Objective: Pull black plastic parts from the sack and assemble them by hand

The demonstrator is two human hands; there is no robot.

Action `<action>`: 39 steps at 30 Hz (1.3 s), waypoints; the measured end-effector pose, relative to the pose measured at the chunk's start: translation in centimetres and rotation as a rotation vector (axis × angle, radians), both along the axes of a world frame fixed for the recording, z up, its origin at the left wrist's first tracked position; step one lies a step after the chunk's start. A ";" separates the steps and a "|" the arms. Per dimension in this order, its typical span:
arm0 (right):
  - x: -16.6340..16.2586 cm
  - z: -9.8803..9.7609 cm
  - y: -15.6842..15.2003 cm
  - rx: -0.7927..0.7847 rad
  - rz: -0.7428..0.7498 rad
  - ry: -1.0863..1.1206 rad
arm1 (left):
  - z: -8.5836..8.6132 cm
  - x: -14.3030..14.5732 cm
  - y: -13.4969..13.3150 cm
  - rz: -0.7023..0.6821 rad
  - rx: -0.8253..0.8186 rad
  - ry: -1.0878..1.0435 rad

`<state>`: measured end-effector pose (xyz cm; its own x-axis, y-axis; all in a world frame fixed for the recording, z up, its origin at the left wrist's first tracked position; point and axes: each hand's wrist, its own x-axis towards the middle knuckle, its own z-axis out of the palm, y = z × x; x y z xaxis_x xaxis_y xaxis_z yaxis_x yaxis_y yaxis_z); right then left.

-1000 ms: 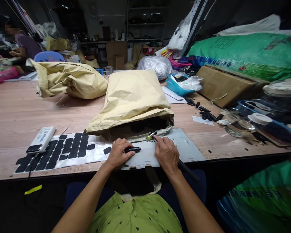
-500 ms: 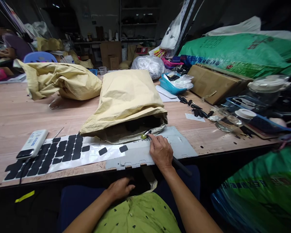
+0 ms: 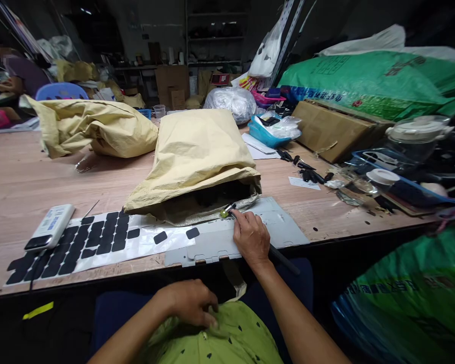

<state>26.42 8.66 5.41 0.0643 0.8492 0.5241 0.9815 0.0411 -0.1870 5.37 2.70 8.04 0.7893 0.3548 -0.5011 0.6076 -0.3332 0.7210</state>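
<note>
My right hand (image 3: 251, 237) rests on a grey sheet (image 3: 284, 225) at the table's front edge, closed round a thin tool (image 3: 227, 211) with a yellow-green tip and a dark handle. The tip lies at the mouth of a yellow paper sack (image 3: 197, 151) with dark contents. My left hand (image 3: 189, 302) is below the table edge at my lap, fingers curled against my green shirt; what it holds, if anything, is hidden. A white backing sheet with several black adhesive pads (image 3: 94, 240) lies to the left.
A white remote-like device (image 3: 49, 227) lies on the pad sheet. A second crumpled sack (image 3: 94, 126) sits at the back left, a cardboard box (image 3: 333, 131), blue trays and small black parts (image 3: 307, 172) to the right. Green bags flank the right. Another person (image 3: 18, 71) sits far left.
My left hand left the grey sheet, taking the small black piece, and dropped to my lap. The right hand stays in place with the tool.
</note>
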 end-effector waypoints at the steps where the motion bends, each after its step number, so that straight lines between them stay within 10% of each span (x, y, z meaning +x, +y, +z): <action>1: 0.0 0.0 0.0 -0.001 0.001 0.002 | 2.0 0.0 1.0 0.020 -0.047 -0.100; 6: 0.0 -0.2 0.1 0.000 0.002 0.019 | 8.1 -1.8 9.0 0.403 0.131 -0.451; 10: 0.1 -0.3 0.1 0.005 0.000 0.018 | 8.6 -3.2 16.0 0.862 0.388 -0.695; 14: 0.1 -0.2 0.1 -0.001 0.002 0.019 | 8.0 -3.4 20.1 0.942 0.617 -0.728; 20: 0.0 -0.1 0.1 0.002 -0.008 0.016 | 5.4 -3.6 19.9 0.959 0.754 -0.621; 29: 0.0 -0.1 0.1 0.006 -0.023 0.015 | 3.6 -1.5 19.2 0.944 1.021 0.352; 39: 0.0 -0.1 0.1 0.012 -0.019 0.011 | 3.8 -1.0 18.2 0.948 0.910 0.357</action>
<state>26.41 8.79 5.32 0.0864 0.8414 0.5334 0.9801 0.0244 -0.1972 4.33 20.94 11.87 -0.0621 0.9952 0.0753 0.9725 0.0433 0.2288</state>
